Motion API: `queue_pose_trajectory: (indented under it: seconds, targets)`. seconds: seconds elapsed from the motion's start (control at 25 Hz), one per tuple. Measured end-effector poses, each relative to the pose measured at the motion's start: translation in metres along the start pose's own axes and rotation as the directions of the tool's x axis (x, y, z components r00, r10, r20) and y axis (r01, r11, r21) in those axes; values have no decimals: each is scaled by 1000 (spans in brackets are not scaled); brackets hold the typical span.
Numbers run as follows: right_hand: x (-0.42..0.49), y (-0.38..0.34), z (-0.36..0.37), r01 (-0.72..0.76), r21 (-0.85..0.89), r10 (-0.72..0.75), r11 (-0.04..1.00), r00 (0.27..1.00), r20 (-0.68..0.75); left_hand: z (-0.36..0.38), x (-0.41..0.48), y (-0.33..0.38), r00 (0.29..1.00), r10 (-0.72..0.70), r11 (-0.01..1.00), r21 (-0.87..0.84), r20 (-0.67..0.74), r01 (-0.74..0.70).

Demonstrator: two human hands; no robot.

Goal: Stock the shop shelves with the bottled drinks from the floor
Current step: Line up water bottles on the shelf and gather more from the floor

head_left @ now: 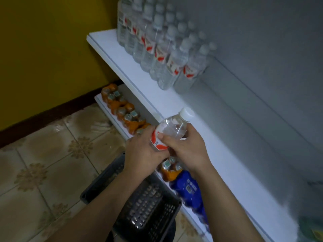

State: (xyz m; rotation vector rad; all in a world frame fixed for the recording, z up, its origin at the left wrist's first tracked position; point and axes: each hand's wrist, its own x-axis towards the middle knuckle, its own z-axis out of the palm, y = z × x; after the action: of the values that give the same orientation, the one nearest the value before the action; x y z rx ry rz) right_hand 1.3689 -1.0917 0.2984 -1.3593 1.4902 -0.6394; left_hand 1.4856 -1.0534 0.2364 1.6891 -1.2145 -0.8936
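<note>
White shelf (218,137) above tiled floor (43,163), yellow wall (52,49); both hands (142,154) (188,151) around one water bottle (173,126).

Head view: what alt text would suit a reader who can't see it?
A left hand and right hand grip a clear white-capped bottle, tilted above a white shelf where rows of matching bottles stand. Below, orange packs line a lower shelf beside a dark basket on tiled floor.

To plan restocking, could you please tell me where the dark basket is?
Head view, lower centre: the dark basket stands on the tiled floor beside the lower shelf.
</note>
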Motion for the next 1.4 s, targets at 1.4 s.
queue_pose_trajectory:
  seconds: [1.4]
  targets:
    - [247, -17, -10, 209, -245, -301, 947, 846, -440, 53, 114, 6, 987, -48, 923, 372, -151, 102]
